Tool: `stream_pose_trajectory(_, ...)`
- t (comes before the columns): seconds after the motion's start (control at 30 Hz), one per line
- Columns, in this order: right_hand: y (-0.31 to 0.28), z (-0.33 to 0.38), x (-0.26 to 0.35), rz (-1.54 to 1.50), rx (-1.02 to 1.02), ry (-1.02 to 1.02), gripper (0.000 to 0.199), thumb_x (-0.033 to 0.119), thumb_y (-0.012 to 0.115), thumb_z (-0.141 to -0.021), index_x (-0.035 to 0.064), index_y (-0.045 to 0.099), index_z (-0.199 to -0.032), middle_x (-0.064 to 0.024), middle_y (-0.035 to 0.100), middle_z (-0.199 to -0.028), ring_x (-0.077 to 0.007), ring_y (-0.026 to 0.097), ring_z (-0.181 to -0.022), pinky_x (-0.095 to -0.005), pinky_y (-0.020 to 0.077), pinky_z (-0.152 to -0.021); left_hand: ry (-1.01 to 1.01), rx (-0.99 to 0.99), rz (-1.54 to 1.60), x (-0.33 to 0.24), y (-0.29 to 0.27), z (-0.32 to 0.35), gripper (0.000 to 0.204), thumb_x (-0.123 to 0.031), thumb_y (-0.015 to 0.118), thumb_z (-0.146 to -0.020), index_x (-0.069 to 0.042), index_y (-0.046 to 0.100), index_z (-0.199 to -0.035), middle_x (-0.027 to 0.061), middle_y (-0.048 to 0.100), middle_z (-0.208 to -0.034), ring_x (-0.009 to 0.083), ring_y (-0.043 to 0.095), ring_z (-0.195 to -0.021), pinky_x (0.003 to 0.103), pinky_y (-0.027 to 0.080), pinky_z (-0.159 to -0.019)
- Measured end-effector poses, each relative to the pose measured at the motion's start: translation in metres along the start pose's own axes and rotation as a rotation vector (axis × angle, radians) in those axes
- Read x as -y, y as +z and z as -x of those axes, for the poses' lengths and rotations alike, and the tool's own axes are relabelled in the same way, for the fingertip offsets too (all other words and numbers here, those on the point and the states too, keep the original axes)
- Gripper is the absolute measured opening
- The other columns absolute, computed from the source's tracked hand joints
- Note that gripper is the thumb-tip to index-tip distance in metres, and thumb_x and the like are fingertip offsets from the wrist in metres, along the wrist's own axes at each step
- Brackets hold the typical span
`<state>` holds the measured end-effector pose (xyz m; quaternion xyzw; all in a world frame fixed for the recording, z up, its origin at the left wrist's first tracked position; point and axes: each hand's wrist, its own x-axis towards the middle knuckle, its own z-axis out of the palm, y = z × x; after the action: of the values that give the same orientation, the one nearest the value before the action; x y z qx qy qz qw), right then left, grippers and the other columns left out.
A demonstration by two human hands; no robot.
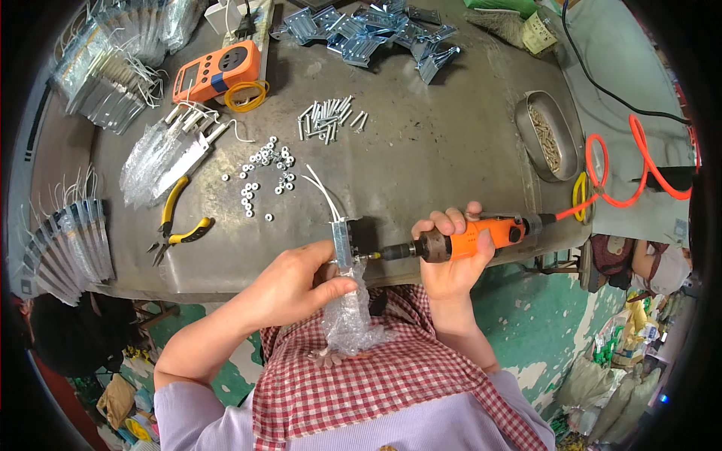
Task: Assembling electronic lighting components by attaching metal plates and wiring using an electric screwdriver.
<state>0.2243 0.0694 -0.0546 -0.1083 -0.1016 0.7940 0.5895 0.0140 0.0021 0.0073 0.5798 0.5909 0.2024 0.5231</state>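
Observation:
My left hand [297, 282] grips a small metal bracket part [344, 242] wrapped in a clear plastic bag [347, 316], with white wires sticking up from it. My right hand [451, 259] holds an orange pneumatic screwdriver [470, 238] level, its bit pressed against the right side of the bracket. Both hands work at the near edge of the grey metal table [421, 165].
On the table lie loose nuts [263, 177], a pile of screws [327, 119], yellow-handled pliers [177, 222], bagged parts [162, 154], an orange meter [216, 71], metal brackets [368, 34] and a metal tray [547, 135]. An orange air hose [639, 177] coils at right.

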Motion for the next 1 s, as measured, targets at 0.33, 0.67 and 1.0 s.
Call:
stream_pose_trajectory(0.33, -0.003, -0.002, 0.012, 0.210, 0.051, -0.098, 0.042, 0.032, 0.061, -0.082, 0.0162, 0.044, -0.116, -0.0036, 0.056, -0.087, -0.0198, 0.050, -0.088, -0.0440, 0.0377, -0.088, -0.108, -0.198, -0.110, 0.003, 0.006, 0.016, 0.045, -0.035, 0.072, -0.072, 0.001, 0.050, -0.085, 0.0141, 0.055, -0.066, 0.0281, 0.055, -0.058, 0.036, 0.045, -0.056)
stream_pose_trajectory(0.67, -0.002, 0.005, 0.002, 0.272, 0.019, -0.072, 0.041, 0.031, 0.062, -0.081, 0.0174, 0.044, -0.115, -0.0032, 0.057, -0.085, -0.0197, 0.051, -0.086, -0.0435, 0.0367, -0.088, -0.110, -0.188, 0.221, 0.015, 0.012, 0.016, 0.046, -0.026, 0.072, -0.078, 0.002, 0.040, -0.096, 0.0165, 0.062, -0.081, 0.0197, 0.062, -0.074, 0.034, 0.049, -0.063)
stream_pose_trajectory(1.0, 0.001, 0.002, 0.006, 0.276, 0.029, -0.129, 0.041, 0.032, 0.061, -0.082, 0.0175, 0.045, -0.116, -0.0028, 0.057, -0.086, -0.0193, 0.051, -0.086, -0.0432, 0.0366, -0.087, -0.066, -0.175, 0.330, 0.021, 0.016, 0.015, 0.053, -0.024, 0.070, -0.079, 0.006, 0.040, -0.112, 0.0208, 0.062, -0.100, 0.0242, 0.062, -0.095, 0.034, 0.050, -0.079)
